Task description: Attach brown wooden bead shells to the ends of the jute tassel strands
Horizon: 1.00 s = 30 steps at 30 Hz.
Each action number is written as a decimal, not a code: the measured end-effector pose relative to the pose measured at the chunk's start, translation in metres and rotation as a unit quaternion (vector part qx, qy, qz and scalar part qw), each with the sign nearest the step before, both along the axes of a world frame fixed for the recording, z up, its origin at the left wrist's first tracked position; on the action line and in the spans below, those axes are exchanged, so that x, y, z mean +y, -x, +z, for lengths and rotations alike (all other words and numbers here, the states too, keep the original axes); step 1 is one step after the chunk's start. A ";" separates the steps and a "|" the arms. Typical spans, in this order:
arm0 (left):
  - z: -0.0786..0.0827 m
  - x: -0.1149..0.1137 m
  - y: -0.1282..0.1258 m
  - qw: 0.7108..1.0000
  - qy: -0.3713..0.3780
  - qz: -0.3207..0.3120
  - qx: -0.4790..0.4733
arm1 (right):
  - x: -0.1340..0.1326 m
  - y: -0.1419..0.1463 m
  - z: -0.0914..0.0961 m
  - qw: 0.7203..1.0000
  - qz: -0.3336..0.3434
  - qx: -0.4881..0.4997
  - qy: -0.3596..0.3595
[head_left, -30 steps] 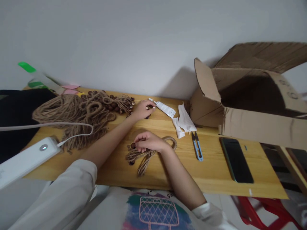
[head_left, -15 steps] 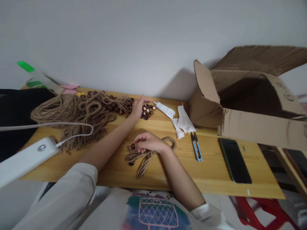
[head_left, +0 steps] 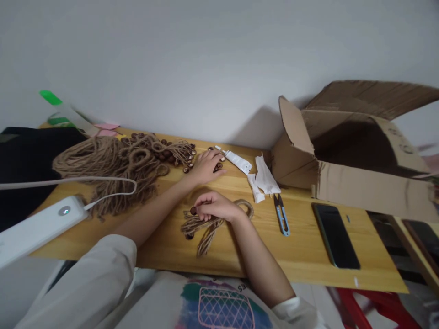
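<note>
My left hand [head_left: 206,167] lies palm down over a small pile of brown beads [head_left: 218,167], fingers stretched out and covering most of them. Below it, my right hand [head_left: 216,206] pinches a round brown bead [head_left: 193,210] between thumb and fingers. Under that hand rests a bundle of jute cord [head_left: 205,240] with a wrapped loop [head_left: 248,208] showing to the right. Another bead [head_left: 189,236] sits at the cord ends. A white glue-like tube [head_left: 238,161] lies just right of my left hand.
Coiled jute rope [head_left: 89,157] and more knotted cords fill the left, beside a white power strip [head_left: 41,226]. To the right are torn white paper [head_left: 265,176], blue thread snips [head_left: 282,217], a phone [head_left: 336,235] and an open cardboard box [head_left: 363,183].
My left hand has turned from edge-on to palm down and come down over the bead pile. My right hand still pinches its bead. The whole view has shifted slightly.
</note>
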State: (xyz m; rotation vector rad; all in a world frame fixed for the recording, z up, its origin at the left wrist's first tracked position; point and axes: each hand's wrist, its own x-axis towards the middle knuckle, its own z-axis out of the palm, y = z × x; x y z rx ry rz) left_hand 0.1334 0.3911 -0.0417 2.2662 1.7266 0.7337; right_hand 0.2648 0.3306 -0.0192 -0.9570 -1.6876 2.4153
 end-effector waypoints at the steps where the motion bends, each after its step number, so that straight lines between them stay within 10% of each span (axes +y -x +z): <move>1: -0.001 0.000 0.000 1.000 -0.002 -0.002 0.013 | 0.000 0.000 0.000 1.000 0.000 -0.001 0.001; 10: -0.001 0.005 0.001 0.997 -0.018 0.067 0.037 | 0.000 0.000 -0.002 1.000 -0.001 0.001 0.002; 30: -0.004 0.009 -0.001 0.999 -0.029 0.013 0.025 | 0.000 0.001 -0.001 1.000 0.000 0.000 0.001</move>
